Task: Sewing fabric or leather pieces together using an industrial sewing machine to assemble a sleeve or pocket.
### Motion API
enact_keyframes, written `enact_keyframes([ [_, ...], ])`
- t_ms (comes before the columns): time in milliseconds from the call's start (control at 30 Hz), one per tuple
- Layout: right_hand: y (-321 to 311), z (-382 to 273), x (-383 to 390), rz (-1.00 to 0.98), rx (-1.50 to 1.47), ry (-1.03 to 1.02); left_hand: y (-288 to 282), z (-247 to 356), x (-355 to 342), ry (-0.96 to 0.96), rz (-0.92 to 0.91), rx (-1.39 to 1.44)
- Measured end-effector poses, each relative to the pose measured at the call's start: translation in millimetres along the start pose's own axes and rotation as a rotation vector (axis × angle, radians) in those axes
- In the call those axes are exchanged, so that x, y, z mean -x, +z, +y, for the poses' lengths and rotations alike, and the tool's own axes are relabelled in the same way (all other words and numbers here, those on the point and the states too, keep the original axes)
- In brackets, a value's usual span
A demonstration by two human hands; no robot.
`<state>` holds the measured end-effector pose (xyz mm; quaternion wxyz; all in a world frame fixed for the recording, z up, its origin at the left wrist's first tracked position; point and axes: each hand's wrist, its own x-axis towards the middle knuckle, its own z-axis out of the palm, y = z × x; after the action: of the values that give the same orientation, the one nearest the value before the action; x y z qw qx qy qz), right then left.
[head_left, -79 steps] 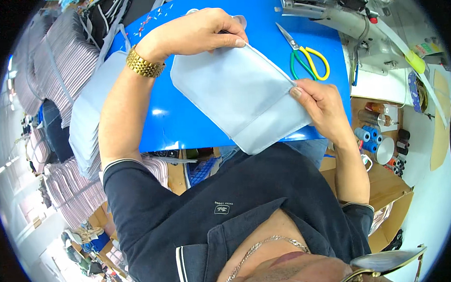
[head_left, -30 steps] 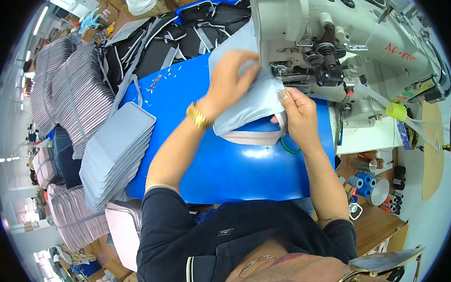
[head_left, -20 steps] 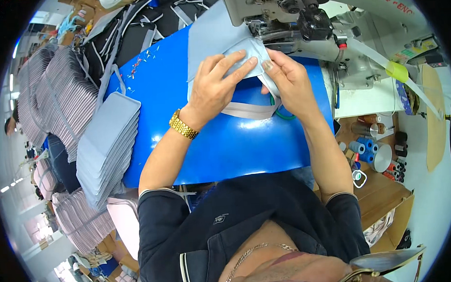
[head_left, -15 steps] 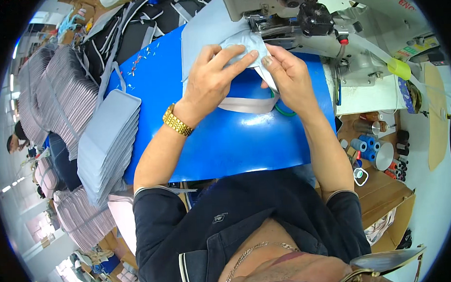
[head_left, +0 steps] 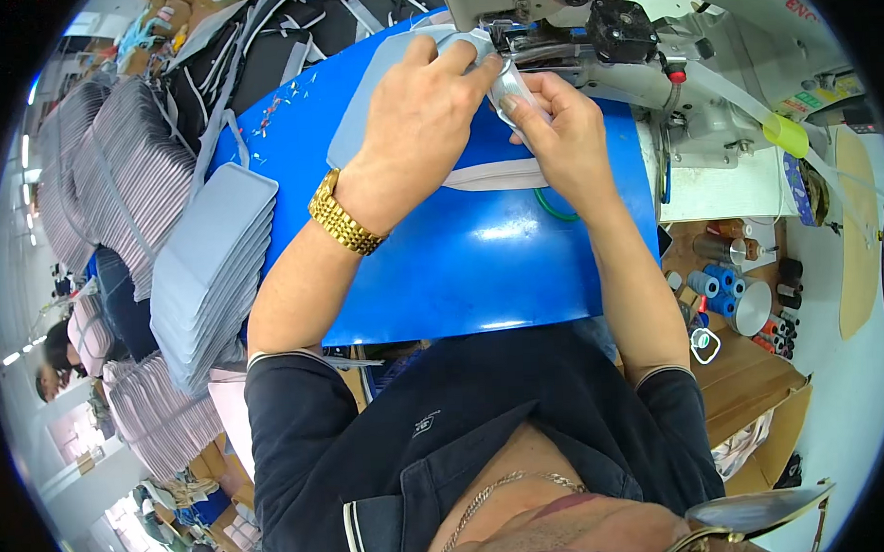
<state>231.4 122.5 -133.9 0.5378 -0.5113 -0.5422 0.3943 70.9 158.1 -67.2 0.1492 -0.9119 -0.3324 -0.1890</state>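
A grey-blue fabric panel [head_left: 366,111] lies on the blue table in front of a sewing machine [head_left: 604,42], with its far right corner by the machine's needle area. My left hand [head_left: 422,121] is on top of the panel, fingers bent and gripping its edge near that corner. Beside it, my right hand [head_left: 566,140] pinches the folded, shiny light-grey edge [head_left: 506,84] between thumb and fingers. Below the hands a pale strip [head_left: 497,175] curves across the table, and part of a green loop [head_left: 556,209] shows by my right wrist.
A stack of grey-blue panels [head_left: 212,255] stands at the table's left edge. Behind it rise tied stacks of pinkish-grey pieces [head_left: 127,170]. Dark pieces with pale trim [head_left: 288,38] lie at the far left. Thread spools [head_left: 720,286] and a cardboard box [head_left: 758,391] sit at right.
My left hand has moved up toward the machine, its fingers now more bent. The panel has turned and its folded edge shows between the hands. The pale strip lies flatter.
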Motion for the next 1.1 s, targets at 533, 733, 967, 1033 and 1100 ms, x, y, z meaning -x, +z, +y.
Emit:
enact_keyframes([
  [533,-1,6,-6,0.125,0.394,-0.314,-5,23,-22,-0.113,-0.087,0.069],
  [733,-2,5,-10,0.121,0.406,-0.328,-2,24,-21,-0.192,-0.134,0.084],
  [967,-2,6,-2,0.150,0.227,-0.264,-17,31,7,-0.344,-0.073,0.297],
  [1033,0,6,0,0.160,0.237,-0.300,-23,27,11,-0.372,-0.136,0.312],
  [1100,2,5,3,0.165,0.243,-0.336,-27,21,10,-0.335,-0.140,0.330],
])
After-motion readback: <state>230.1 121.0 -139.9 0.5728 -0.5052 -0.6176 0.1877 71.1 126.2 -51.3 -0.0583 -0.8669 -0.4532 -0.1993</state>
